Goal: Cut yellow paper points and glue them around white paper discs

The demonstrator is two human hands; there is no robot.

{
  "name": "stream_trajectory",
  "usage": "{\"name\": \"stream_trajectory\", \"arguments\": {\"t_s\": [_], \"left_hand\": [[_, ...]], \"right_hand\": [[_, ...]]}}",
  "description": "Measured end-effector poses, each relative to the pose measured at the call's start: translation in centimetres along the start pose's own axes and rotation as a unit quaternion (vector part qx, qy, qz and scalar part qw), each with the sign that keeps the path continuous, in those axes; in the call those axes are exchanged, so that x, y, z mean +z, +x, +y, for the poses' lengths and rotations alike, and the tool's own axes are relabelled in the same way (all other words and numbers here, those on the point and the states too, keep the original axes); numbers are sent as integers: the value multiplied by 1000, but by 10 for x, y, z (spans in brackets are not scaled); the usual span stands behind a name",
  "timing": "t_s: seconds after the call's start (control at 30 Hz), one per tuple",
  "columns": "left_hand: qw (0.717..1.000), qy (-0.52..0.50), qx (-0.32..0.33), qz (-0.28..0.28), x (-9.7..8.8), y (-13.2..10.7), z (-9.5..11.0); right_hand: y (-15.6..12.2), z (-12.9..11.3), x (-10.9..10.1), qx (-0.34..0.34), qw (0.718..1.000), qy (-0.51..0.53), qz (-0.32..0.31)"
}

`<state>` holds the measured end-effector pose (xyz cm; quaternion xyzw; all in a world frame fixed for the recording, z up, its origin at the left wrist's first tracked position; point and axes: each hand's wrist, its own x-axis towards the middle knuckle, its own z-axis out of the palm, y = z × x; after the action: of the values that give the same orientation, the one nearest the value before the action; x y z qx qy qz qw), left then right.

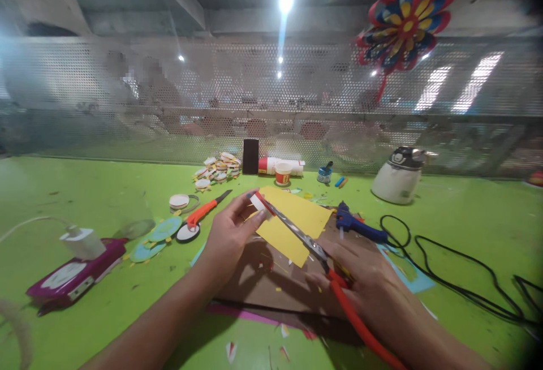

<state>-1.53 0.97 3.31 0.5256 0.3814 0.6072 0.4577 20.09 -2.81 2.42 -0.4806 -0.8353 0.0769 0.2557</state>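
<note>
My left hand [231,234] pinches a small red-and-white paper piece [258,201] at its fingertips. My right hand [360,276] grips red-handled scissors [305,240], whose blades reach up to that paper piece. Under the blades lies a yellow paper sheet [297,220] on top of a brown card sheet [271,282]. A blue glue gun [356,224] rests just right of the yellow sheet, close to my right hand.
A second pair of orange scissors [203,211], paper discs [163,231], a tape roll [180,201] and a purple box with a charger [76,271] lie left. Finished paper rounds [218,169], a glue tube [280,163], a small cup [283,173], a white pot [399,177] and black cable [458,268] sit behind and right.
</note>
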Motion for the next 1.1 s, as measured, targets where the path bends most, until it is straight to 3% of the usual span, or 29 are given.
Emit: {"name": "stream_trajectory", "arguments": {"t_s": [0.67, 0.83, 1.1], "left_hand": [[998, -50, -34, 5, 1, -3, 4], [999, -2, -16, 33, 3, -2, 4], [1000, 11, -15, 19, 3, -2, 2]], "right_hand": [[-3, 3, 2, -6, 999, -22, 25], [0, 2, 2, 14, 1000, -11, 13], [-1, 3, 1, 5, 1000, -18, 13]]}}
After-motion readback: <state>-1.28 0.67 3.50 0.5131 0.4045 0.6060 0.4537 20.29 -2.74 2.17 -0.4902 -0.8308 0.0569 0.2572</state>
